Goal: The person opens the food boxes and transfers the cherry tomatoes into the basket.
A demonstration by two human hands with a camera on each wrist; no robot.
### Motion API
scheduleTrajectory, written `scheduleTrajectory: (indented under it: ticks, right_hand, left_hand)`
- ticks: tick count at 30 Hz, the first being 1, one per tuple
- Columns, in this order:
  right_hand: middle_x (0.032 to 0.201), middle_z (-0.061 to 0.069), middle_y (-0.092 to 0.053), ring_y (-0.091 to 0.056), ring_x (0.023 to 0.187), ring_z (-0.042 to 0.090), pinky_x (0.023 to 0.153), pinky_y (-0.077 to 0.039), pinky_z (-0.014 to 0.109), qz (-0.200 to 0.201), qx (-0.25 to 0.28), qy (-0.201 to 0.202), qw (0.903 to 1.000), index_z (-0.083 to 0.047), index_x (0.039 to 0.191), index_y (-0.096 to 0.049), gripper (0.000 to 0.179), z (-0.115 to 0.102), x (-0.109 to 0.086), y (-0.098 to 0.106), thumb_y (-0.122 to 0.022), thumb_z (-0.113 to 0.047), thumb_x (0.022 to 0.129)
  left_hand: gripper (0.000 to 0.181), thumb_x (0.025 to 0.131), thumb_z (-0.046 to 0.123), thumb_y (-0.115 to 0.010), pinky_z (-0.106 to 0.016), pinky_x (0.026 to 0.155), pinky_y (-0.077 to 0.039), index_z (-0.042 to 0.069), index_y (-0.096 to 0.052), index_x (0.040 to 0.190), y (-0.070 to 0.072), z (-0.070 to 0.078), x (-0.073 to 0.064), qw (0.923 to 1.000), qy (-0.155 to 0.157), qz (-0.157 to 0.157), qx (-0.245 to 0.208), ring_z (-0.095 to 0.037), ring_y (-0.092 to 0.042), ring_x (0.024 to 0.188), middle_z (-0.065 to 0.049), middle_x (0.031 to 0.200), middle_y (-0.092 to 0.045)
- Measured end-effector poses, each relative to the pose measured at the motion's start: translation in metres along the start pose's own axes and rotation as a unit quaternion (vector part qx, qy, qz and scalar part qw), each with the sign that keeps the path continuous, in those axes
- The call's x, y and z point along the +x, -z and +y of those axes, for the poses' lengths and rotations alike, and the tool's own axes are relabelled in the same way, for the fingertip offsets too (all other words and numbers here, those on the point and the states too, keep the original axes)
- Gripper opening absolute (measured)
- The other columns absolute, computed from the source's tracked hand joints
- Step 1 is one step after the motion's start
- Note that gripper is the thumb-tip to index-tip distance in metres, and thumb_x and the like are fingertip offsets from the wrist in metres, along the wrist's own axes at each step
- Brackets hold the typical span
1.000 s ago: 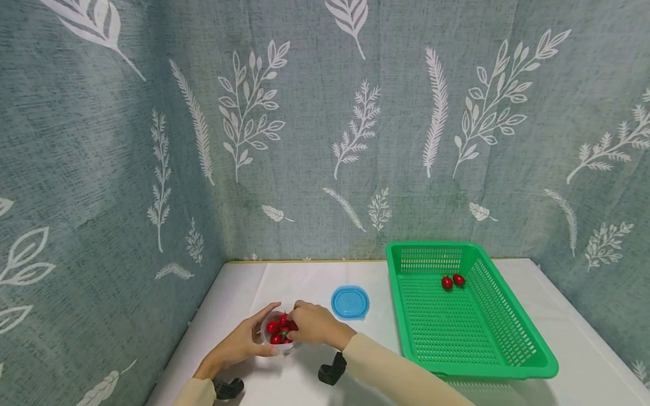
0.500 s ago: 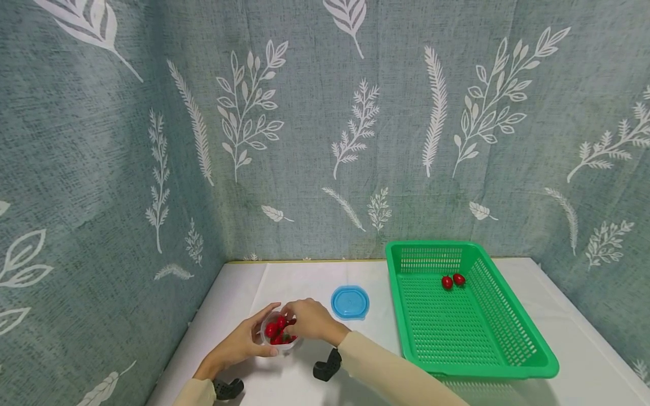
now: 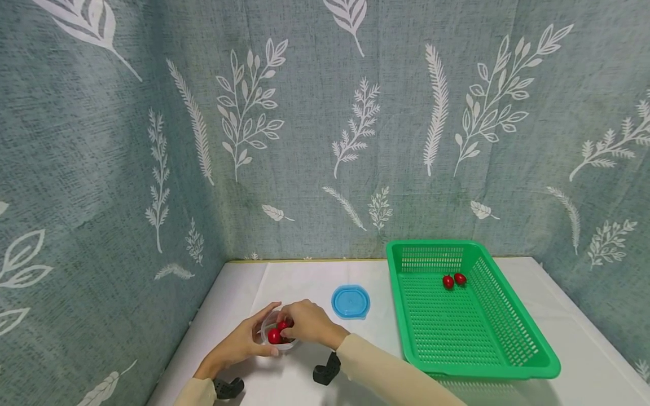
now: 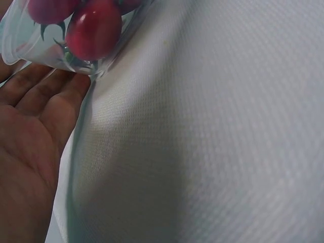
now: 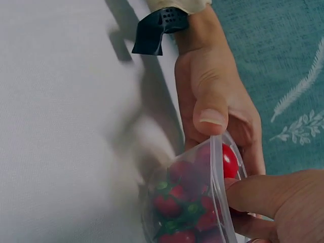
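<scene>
While the left hand (image 3: 241, 341) curls round the clear plastic tub (image 5: 217, 172), its thumb on the rim, the right hand (image 3: 308, 322) reaches over that rim with thumb and fingers inside. Whether those fingertips pinch one of the red tomatoes (image 4: 95, 30) in the tub I cannot tell, as the hand covers part of them. Green stems show through the tub's wall.

The print to be seen is on the grey-green curtain (image 3: 304, 141), a pattern of white leaves and sprigs, which hangs behind and along both sides of the white-covered table (image 3: 299, 389). Each wrist wears a black band (image 5: 172, 20), by the cuff of a beige sleeve (image 3: 396, 369).

Just beyond the right hand, between the tub and the green basket (image 3: 545, 369), a blue lid (image 3: 351, 301) lies on the table. Two loose tomatoes (image 3: 448, 282) sit side by side toward the basket's far right corner. The right sleeve passes close by the basket's near left corner.
</scene>
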State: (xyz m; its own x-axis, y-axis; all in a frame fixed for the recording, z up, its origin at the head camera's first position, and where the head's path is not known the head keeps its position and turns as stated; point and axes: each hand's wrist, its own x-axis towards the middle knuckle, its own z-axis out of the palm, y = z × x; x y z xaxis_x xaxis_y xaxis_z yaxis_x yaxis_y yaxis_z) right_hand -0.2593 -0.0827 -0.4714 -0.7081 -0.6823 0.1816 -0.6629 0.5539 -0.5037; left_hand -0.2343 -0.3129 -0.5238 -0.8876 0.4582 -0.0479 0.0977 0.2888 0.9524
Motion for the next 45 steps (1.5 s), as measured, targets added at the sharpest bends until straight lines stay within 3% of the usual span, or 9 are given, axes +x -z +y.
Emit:
scheduleTrajectory:
  ticks: [7, 15, 18, 22, 27, 31, 40, 45]
  right_hand:
    - [0.088, -0.005, -0.073, -0.056, 0.073, -0.001, 0.061, -0.047, 0.015, 0.03, 0.016, 0.015, 0.9993, -0.01, 0.108, -0.079, 0.021, 0.005, -0.001, 0.003, -0.083, -0.015, 0.088]
    - [0.089, -0.009, -0.073, -0.06, 0.075, 0.0, 0.063, -0.048, 0.015, 0.035, 0.027, 0.008, 0.999, -0.013, 0.103, -0.078, 0.016, 0.01, -0.004, 0.011, -0.082, -0.021, 0.089]
    - [0.088, -0.011, -0.072, -0.06, 0.076, 0.0, 0.063, -0.047, 0.015, 0.042, 0.017, 0.011, 0.9989, -0.014, 0.102, -0.078, 0.016, 0.01, -0.006, 0.016, -0.082, -0.022, 0.089]
    - [0.087, -0.011, -0.073, -0.061, 0.076, 0.0, 0.063, -0.046, 0.015, 0.047, 0.016, 0.014, 0.9987, -0.014, 0.102, -0.079, 0.015, 0.011, -0.009, 0.023, -0.082, -0.021, 0.089]
    - [0.089, -0.009, -0.074, -0.063, 0.079, 0.003, 0.065, -0.047, 0.017, 0.053, 0.02, 0.019, 0.9982, -0.013, 0.103, -0.079, 0.016, 0.012, -0.013, 0.035, -0.082, -0.02, 0.088]
    - [0.088, -0.009, -0.072, -0.061, 0.079, 0.003, 0.067, -0.047, 0.018, 0.065, 0.01, 0.022, 0.9976, -0.015, 0.102, -0.08, 0.015, 0.016, -0.014, 0.044, -0.083, -0.022, 0.089]
    - [0.083, -0.013, -0.072, -0.062, 0.08, 0.001, 0.071, -0.05, 0.021, 0.081, 0.025, 0.012, 0.9963, -0.018, 0.096, -0.081, 0.007, 0.025, -0.021, 0.06, -0.083, -0.021, 0.089]
    - [0.083, -0.015, -0.071, -0.063, 0.08, 0.001, 0.073, -0.05, 0.024, 0.094, 0.028, 0.009, 0.9951, -0.02, 0.095, -0.08, 0.006, 0.032, -0.026, 0.069, -0.082, -0.022, 0.09]
  left_hand:
    - [0.103, 0.086, 0.017, -0.086, -0.031, 0.108, -0.044, 0.016, -0.021, 0.166, 0.0, 0.001, -0.001, 0.9998, 0.002, 0.006, 0.018, -0.04, -0.029, 0.15, -0.02, 0.163, -0.031]
    - [0.101, 0.087, 0.017, -0.085, -0.062, 0.113, -0.031, 0.015, -0.021, 0.165, 0.001, -0.003, 0.001, 0.9996, 0.0, 0.005, 0.028, -0.043, -0.018, 0.153, -0.017, 0.169, -0.019]
    - [0.101, 0.088, 0.015, -0.084, -0.062, 0.113, -0.032, 0.015, -0.02, 0.166, 0.001, -0.003, 0.001, 0.9998, -0.006, 0.0, 0.021, -0.043, -0.018, 0.153, -0.016, 0.169, -0.017]
    - [0.101, 0.089, 0.014, -0.083, -0.059, 0.113, -0.034, 0.014, -0.018, 0.166, 0.001, -0.002, 0.001, 0.9998, -0.011, -0.006, 0.018, -0.041, -0.022, 0.152, -0.017, 0.166, -0.026]
    - [0.099, 0.09, 0.013, -0.082, -0.038, 0.107, -0.044, 0.014, -0.018, 0.166, 0.0, -0.002, 0.001, 0.9998, -0.012, -0.009, 0.012, -0.041, -0.029, 0.15, -0.019, 0.161, -0.037]
    - [0.1, 0.089, 0.013, -0.083, -0.025, 0.101, -0.045, 0.013, -0.019, 0.166, 0.0, -0.003, 0.001, 0.9999, -0.01, -0.004, 0.014, -0.041, -0.031, 0.149, -0.019, 0.16, -0.039]
    - [0.101, 0.088, 0.012, -0.083, -0.024, 0.103, -0.044, 0.012, -0.017, 0.166, 0.0, -0.003, 0.001, 0.9999, -0.012, -0.006, 0.003, -0.041, -0.029, 0.149, -0.02, 0.16, -0.038]
    - [0.101, 0.088, 0.015, -0.084, -0.048, 0.112, -0.04, 0.011, -0.018, 0.165, -0.001, -0.002, 0.002, 0.9998, -0.009, 0.001, 0.017, -0.04, -0.031, 0.149, -0.019, 0.159, -0.04]
